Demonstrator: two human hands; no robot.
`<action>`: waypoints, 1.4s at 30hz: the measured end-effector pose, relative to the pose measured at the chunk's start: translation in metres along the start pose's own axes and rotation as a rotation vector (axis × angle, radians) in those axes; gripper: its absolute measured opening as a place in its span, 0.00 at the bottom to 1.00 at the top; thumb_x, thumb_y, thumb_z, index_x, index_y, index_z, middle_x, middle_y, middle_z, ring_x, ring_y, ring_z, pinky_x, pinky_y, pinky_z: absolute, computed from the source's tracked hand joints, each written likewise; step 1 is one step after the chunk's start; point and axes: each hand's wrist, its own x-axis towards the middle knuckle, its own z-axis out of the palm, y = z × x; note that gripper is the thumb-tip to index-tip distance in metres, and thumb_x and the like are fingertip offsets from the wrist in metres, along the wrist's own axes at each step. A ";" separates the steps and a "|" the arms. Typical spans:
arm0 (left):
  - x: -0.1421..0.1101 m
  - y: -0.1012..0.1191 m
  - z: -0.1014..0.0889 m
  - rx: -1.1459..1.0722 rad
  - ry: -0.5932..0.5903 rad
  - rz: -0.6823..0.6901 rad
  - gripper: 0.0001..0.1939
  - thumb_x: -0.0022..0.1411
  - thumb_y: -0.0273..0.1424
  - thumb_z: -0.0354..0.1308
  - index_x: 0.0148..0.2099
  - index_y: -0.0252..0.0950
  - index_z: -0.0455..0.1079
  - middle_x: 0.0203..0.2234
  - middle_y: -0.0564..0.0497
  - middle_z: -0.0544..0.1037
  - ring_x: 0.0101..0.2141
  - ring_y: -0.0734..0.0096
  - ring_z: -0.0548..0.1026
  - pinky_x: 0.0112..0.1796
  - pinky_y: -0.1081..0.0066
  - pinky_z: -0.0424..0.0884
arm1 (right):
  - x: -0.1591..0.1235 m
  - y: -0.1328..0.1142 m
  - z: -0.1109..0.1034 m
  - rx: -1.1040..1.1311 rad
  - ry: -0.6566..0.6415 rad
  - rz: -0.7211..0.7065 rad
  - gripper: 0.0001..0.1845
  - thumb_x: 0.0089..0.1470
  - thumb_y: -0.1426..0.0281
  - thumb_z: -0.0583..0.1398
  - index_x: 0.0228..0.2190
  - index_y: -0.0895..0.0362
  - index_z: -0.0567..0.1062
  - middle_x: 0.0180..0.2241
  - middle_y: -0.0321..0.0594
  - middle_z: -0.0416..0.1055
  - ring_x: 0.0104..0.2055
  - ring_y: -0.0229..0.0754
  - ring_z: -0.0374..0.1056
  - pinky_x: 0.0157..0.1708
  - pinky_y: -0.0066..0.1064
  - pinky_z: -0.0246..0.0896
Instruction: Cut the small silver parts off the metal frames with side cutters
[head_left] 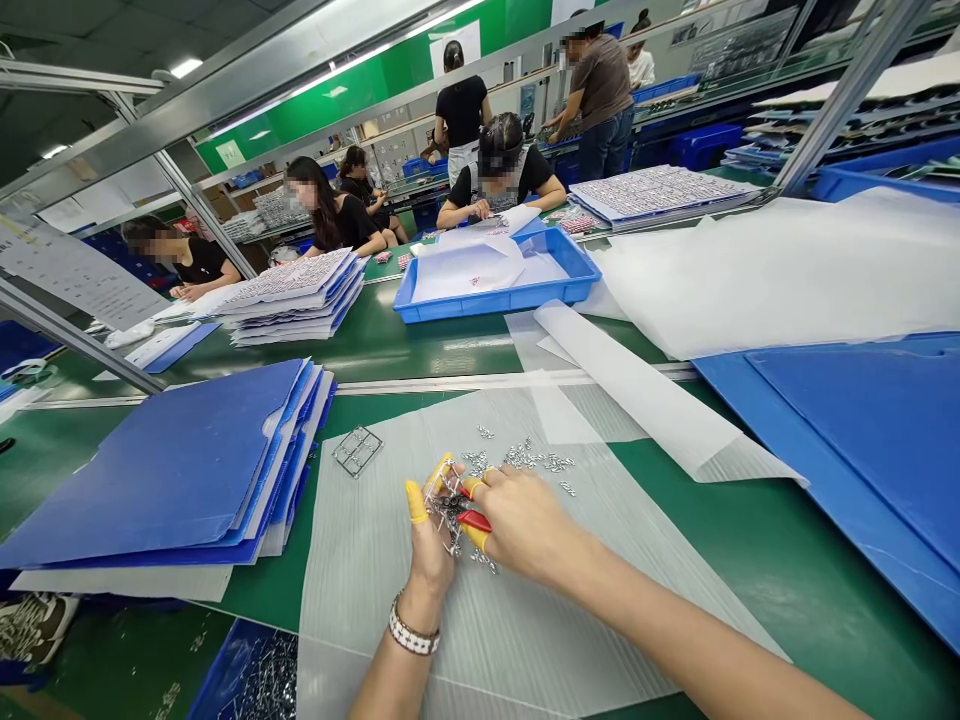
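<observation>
My left hand, with yellow finger cots on its fingertips, grips a silvery frame of small parts, probably a plated sprue. My right hand, also in yellow finger cots, is closed on red-handled nippers. Their jaws are at the frame, and the exact cutting point is too small to make out. Loose small silvery parts lie scattered just beyond my hands, with a few more under them. A flat, dark, thin rectangular frame rests to the left on the white foam sheet.
A stack of blue folders stands at left, and blue sheets lie at right. Behind are a rolled white sheet and a blue tray. A bin of dark scrap sits below the table edge. Several co-workers sit or stand across the benches.
</observation>
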 end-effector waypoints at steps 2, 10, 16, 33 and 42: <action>-0.001 0.001 0.000 -0.018 -0.032 -0.001 0.34 0.57 0.56 0.43 0.50 0.35 0.71 0.45 0.42 0.76 0.48 0.56 0.70 0.51 0.61 0.61 | -0.001 0.002 -0.001 0.018 -0.010 -0.001 0.12 0.52 0.62 0.56 0.35 0.57 0.72 0.34 0.47 0.73 0.36 0.49 0.68 0.34 0.34 0.56; -0.001 0.007 0.004 -0.111 -0.088 -0.085 0.37 0.57 0.57 0.41 0.49 0.32 0.72 0.44 0.40 0.76 0.49 0.53 0.70 0.51 0.59 0.61 | -0.002 0.005 0.001 0.025 0.033 0.018 0.15 0.53 0.62 0.56 0.38 0.58 0.73 0.32 0.46 0.73 0.36 0.49 0.68 0.32 0.33 0.55; -0.001 0.005 0.002 -0.099 -0.068 -0.099 0.37 0.57 0.57 0.42 0.49 0.32 0.72 0.44 0.40 0.76 0.49 0.53 0.70 0.50 0.60 0.62 | 0.000 0.003 0.000 0.035 -0.001 0.024 0.14 0.52 0.62 0.56 0.36 0.58 0.73 0.34 0.48 0.73 0.36 0.49 0.69 0.33 0.34 0.57; 0.000 -0.001 0.000 -0.052 -0.074 -0.068 0.36 0.58 0.56 0.40 0.50 0.32 0.71 0.43 0.41 0.76 0.47 0.56 0.71 0.50 0.61 0.61 | 0.000 0.002 -0.001 -0.016 0.017 -0.003 0.12 0.50 0.64 0.57 0.34 0.59 0.74 0.32 0.47 0.74 0.33 0.49 0.70 0.29 0.33 0.58; -0.002 0.008 -0.002 -0.027 -0.077 -0.067 0.35 0.56 0.57 0.43 0.50 0.34 0.72 0.44 0.42 0.76 0.48 0.55 0.71 0.50 0.60 0.62 | -0.001 0.003 -0.005 -0.043 0.000 0.006 0.14 0.52 0.61 0.57 0.36 0.58 0.74 0.31 0.47 0.74 0.33 0.48 0.70 0.30 0.32 0.58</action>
